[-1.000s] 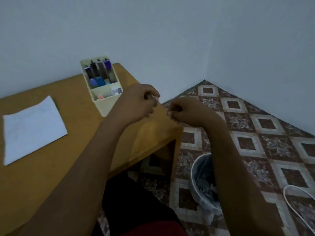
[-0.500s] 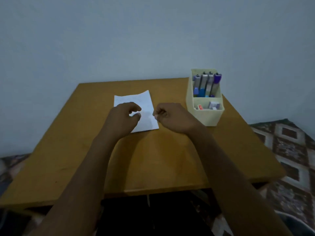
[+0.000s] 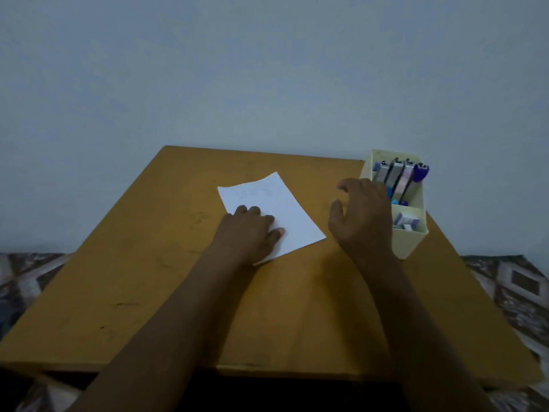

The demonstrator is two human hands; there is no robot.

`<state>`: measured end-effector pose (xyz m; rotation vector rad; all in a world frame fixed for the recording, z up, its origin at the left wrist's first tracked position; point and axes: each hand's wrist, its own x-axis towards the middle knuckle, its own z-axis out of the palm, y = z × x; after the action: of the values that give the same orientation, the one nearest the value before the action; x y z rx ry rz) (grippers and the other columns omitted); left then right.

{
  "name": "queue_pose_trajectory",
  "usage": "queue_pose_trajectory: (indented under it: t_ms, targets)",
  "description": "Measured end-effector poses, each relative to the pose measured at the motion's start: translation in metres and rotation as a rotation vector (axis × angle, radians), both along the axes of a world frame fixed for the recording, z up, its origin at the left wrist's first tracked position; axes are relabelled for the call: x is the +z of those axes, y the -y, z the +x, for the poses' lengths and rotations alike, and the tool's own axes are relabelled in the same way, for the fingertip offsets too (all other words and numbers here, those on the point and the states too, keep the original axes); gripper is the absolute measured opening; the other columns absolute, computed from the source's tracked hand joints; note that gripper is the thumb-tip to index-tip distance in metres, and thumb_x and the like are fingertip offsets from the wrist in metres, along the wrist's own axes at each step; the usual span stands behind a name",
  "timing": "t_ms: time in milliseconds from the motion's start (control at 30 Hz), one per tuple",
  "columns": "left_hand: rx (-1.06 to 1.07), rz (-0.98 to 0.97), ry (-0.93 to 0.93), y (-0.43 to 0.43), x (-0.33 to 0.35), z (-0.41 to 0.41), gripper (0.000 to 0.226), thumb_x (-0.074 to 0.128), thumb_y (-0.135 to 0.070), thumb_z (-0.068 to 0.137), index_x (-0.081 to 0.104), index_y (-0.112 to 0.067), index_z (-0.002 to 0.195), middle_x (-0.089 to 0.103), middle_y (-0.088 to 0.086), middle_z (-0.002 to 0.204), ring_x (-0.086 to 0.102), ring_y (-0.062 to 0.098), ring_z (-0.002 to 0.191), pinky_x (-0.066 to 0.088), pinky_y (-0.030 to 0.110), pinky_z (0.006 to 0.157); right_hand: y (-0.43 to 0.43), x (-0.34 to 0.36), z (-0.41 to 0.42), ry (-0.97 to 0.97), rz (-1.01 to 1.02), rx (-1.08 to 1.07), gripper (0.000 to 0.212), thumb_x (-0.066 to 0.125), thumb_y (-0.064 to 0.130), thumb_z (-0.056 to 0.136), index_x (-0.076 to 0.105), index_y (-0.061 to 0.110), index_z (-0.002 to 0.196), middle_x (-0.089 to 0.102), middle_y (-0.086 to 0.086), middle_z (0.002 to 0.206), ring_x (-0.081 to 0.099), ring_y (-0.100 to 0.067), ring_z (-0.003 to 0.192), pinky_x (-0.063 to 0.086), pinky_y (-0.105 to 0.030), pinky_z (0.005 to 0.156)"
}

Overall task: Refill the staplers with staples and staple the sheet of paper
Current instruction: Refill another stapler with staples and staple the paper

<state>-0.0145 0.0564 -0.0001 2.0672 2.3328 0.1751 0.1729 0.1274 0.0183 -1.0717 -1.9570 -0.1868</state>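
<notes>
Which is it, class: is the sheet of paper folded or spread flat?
Spread flat: sheet of paper lies on the table, no fold visible, left hand on it.

Matt wooden table, smooth white paper sheet, cream plastic organizer.

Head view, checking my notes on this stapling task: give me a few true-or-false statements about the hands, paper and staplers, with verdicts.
1. The left hand rests on the sheet of paper. True.
2. The right hand grips a stapler. False: it is open near the organizer box, holding nothing.
3. The staplers stand in the box's rear compartment. True.
4. The box sits on the left side of the table. False: on its right side.
</notes>
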Motion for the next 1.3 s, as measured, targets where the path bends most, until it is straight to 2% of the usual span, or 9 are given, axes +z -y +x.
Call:
queue_pose_trajectory:
  t_ms: [100,167,233,333,433,533,667,900,1300]
  targets:
    - [0.009,0.076,0.087,-0.009,0.012,0.013,0.046,0.037,-0.047,0.097,0.053,-0.020,0.131,0.056,0.006,0.128,0.052,0.024,0.116,0.046,0.038,0.089,-0.003,0.004,0.011,-0.021,0.042,-0.101,0.024,0.058,0.021,0.080,0.063,0.007,0.099,0.066,-0.013,0.095,0.057,-0.032,0.093,0.044,-0.039,0.083]
    - [-0.036,0.040,0.031,-0.013,0.014,0.013,0.048,0.043,-0.043,0.095,0.046,-0.023,0.139,0.046,0.007,0.142,0.040,0.026,0.130,0.040,0.042,0.101,-0.003,0.007,0.018,0.015,0.028,-0.241,0.030,0.059,0.030,0.081,0.063,0.009,0.103,0.066,-0.013,0.102,0.057,-0.033,0.099,0.045,-0.042,0.086]
    - [-0.070,-0.067,-0.027,-0.014,0.011,0.011,0.052,0.043,-0.047,0.094,0.038,-0.029,0.143,0.032,0.007,0.152,0.028,0.028,0.139,0.031,0.047,0.109,-0.002,0.011,0.024,0.107,-0.060,-0.408,0.044,0.058,0.042,0.081,0.059,0.009,0.110,0.061,-0.016,0.114,0.052,-0.036,0.108,0.044,-0.046,0.086]
    - [-0.062,-0.126,0.006,-0.012,0.003,0.010,0.050,0.035,-0.050,0.097,0.036,-0.029,0.142,0.032,0.008,0.151,0.029,0.029,0.138,0.029,0.049,0.110,0.000,0.016,0.029,0.227,-0.272,-0.511,0.053,0.053,0.053,0.083,0.057,0.010,0.114,0.051,-0.017,0.127,0.040,-0.037,0.122,0.034,-0.052,0.092]
    - [-0.057,-0.078,-0.002,-0.010,-0.001,0.013,0.048,0.033,-0.050,0.097,0.038,-0.029,0.139,0.037,0.008,0.146,0.034,0.029,0.134,0.031,0.049,0.107,0.001,0.011,0.025,0.258,-0.441,-0.517,0.059,0.052,0.058,0.083,0.050,0.018,0.126,0.043,-0.012,0.138,0.032,-0.034,0.131,0.028,-0.061,0.101]
    - [-0.054,-0.059,-0.005,-0.010,-0.004,0.013,0.047,0.032,-0.050,0.097,0.038,-0.030,0.138,0.038,0.007,0.144,0.034,0.028,0.133,0.030,0.051,0.106,-0.003,0.010,0.022,0.273,-0.511,-0.511,0.058,0.051,0.051,0.086,0.039,0.022,0.135,0.042,-0.007,0.139,0.033,-0.031,0.132,0.029,-0.062,0.102]
    - [-0.031,-0.074,0.007,-0.012,-0.005,0.013,0.046,0.031,-0.051,0.097,0.037,-0.033,0.138,0.033,0.004,0.148,0.029,0.027,0.137,0.021,0.056,0.108,-0.007,0.013,0.026,0.231,-0.481,-0.489,0.045,0.050,0.036,0.089,0.047,0.021,0.131,0.049,-0.004,0.130,0.037,-0.028,0.126,0.031,-0.056,0.097]
    - [-0.033,-0.041,0.006,-0.015,-0.014,0.006,0.046,0.028,-0.055,0.096,0.035,-0.036,0.137,0.033,0.002,0.148,0.028,0.027,0.138,0.020,0.061,0.108,-0.004,0.020,0.017,0.142,-0.414,-0.414,0.038,0.050,0.037,0.089,0.052,0.020,0.123,0.053,-0.001,0.125,0.039,-0.027,0.124,0.031,-0.056,0.095]
    - [0.006,-0.009,0.021,-0.021,-0.017,0.007,0.049,0.027,-0.056,0.096,0.033,-0.036,0.140,0.028,0.004,0.153,0.023,0.027,0.141,0.014,0.061,0.110,0.009,0.024,-0.019,0.245,-0.379,-0.325,0.037,0.044,0.039,0.091,0.050,0.022,0.123,0.051,-0.001,0.124,0.040,-0.025,0.120,0.031,-0.052,0.092]
